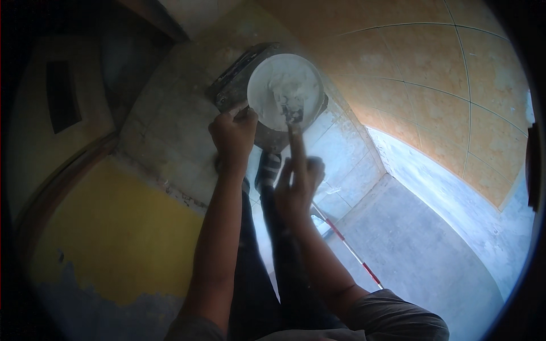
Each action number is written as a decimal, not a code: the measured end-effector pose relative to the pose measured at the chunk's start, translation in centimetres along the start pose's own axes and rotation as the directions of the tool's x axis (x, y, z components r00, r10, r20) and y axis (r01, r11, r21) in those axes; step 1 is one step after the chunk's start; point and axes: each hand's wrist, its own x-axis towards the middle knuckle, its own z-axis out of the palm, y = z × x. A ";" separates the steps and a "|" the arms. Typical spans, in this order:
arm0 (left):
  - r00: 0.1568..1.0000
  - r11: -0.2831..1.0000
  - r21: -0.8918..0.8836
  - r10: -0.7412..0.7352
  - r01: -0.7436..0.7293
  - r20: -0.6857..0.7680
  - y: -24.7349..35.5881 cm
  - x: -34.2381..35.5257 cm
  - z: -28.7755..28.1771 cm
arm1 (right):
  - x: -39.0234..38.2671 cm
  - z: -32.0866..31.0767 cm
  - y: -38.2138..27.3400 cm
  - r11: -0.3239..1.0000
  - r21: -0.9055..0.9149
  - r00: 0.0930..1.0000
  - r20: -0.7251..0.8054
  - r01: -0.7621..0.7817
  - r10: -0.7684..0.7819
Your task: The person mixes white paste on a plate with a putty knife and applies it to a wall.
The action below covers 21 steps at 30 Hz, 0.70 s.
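Main worry: the white bowl (259, 108) could be tipped and paste (287, 88) slopped on the floor (341, 156) if the tool (296, 142) gets shoved sideways. The left hand (233, 136) is curled at its left rim, but whether that's gripped can't be told. The tool's handle is wrapped in the right hand's (294, 193) fingers; both forearms are stretched forward, elbows slightly bent.

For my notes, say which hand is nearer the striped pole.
Right. In the picture, the right hand, around a tool handle, is just up-left of the striped pole; the left hand, by the white container, is farther up and left.
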 end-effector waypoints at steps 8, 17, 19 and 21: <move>0.996 0.995 -0.042 -0.085 0.085 -0.005 -0.5 0.1 -0.8 | -0.9 -10.0 0.8 0.995 -0.049 0.987 0.140 0.083 -0.076; 1.000 0.997 -0.081 -0.005 0.005 0.007 -1.2 0.9 -1.1 | 0.2 -2.2 7.7 0.954 -0.071 0.954 0.104 0.291 -0.283; 1.000 0.996 -0.083 -0.009 0.009 0.001 -1.2 0.9 -1.0 | 2.1 -1.3 7.8 0.941 -0.102 0.944 0.103 0.323 -0.313; 1.000 0.996 -0.084 -0.014 0.013 -0.010 -1.2 1.0 -1.3 | 4.0 -1.6 6.7 0.936 -0.088 0.939 0.088 0.341 -0.333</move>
